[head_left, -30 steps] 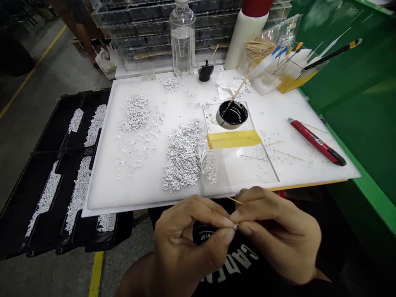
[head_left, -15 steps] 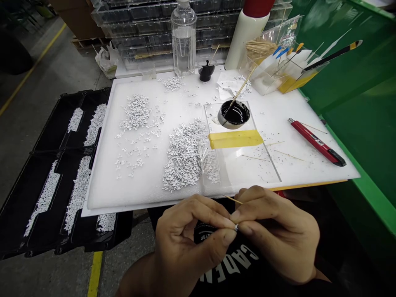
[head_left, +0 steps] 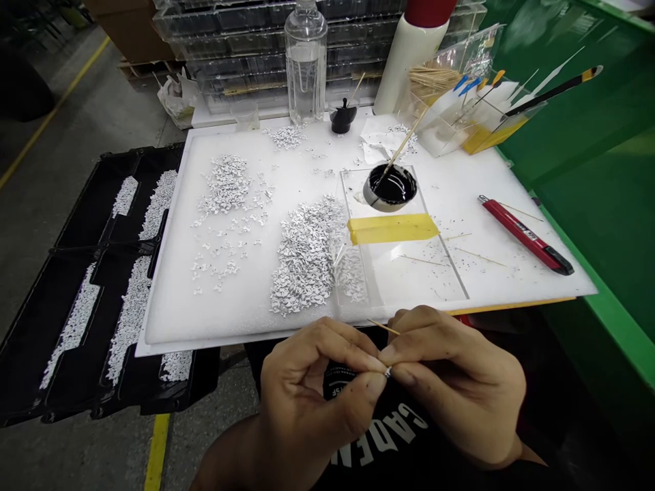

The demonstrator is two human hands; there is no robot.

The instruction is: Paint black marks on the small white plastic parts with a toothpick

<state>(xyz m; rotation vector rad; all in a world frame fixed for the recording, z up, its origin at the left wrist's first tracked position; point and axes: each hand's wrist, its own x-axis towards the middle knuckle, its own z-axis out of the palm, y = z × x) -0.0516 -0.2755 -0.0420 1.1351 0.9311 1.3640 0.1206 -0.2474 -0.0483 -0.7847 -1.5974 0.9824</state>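
A tiny white-and-black piece [head_left: 387,372] sits between the fingertips of both hands, in front of my chest. My left hand [head_left: 322,389] is closed, pinching it between thumb and forefinger. My right hand [head_left: 455,382] is closed too, its fingertips meeting the piece from the other side. A thin wooden stick [head_left: 383,327] pokes out of the right hand's fingers; its other end is hidden. Beyond the hands, a large pile of similar pieces [head_left: 306,259] lies beside a clear plate [head_left: 424,279]. A round cup of black paint [head_left: 391,187] stands on that plate with a stick in it.
Yellow tape [head_left: 393,229] crosses the plate. A red utility knife [head_left: 527,235] lies at the right. Behind stand a clear bottle [head_left: 306,75], a white bottle [head_left: 409,65] and a holder with brushes and sticks [head_left: 450,129]. Black trays [head_left: 61,273] sit lower left; a green wall [head_left: 588,136] is right.
Both hands have shifted very slightly up and left in the picture, while the table view has drifted slightly right. Their pinch on the small piece looks the same.
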